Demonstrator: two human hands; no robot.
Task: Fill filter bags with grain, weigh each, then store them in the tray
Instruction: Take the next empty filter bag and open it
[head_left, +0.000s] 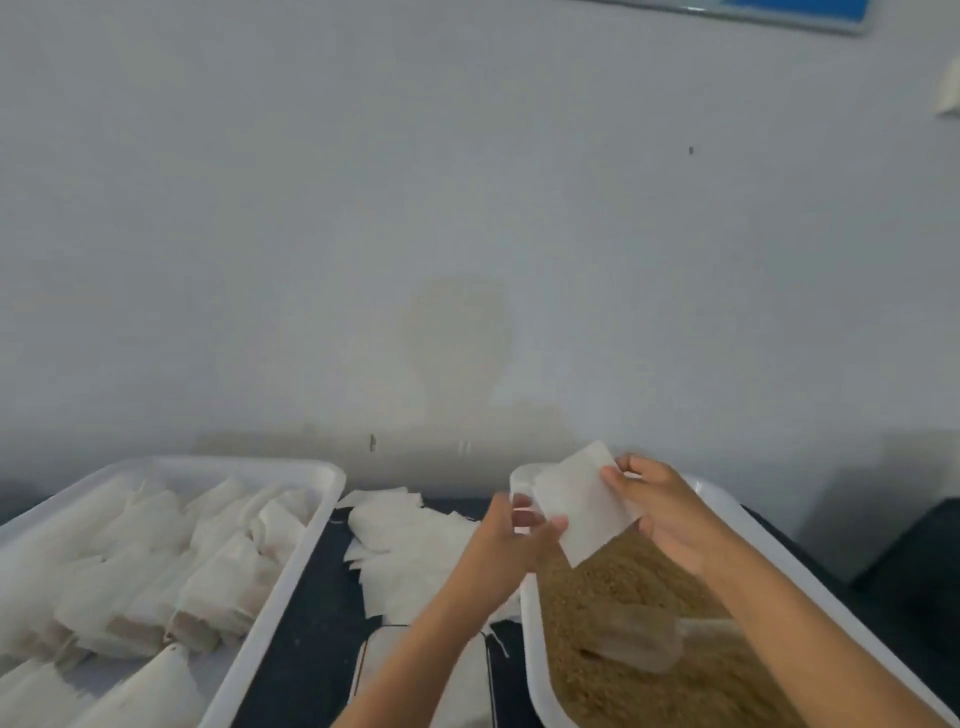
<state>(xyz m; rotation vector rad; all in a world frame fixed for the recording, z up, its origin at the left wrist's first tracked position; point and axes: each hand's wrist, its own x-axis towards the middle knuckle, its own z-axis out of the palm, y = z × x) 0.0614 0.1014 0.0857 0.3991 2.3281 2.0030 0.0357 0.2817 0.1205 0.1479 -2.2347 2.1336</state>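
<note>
An empty white filter bag (584, 506) is held above the far end of the white tray (711, 493) of brown grain (618, 587). My left hand (511, 540) pinches the bag's near left corner. My right hand (660, 512) pinches its right edge. A clear plastic scoop (636, 639) lies in the grain near my right forearm. A white tray (291, 566) on the left holds several filled filter bags (156, 571). The scale (374, 654) sits low in the middle, mostly hidden by my left forearm.
A loose pile of empty filter bags (410, 545) lies on the dark table (306, 623) between the two trays. A pale wall (467, 234) rises right behind the table. A dark object (930, 571) stands at the far right.
</note>
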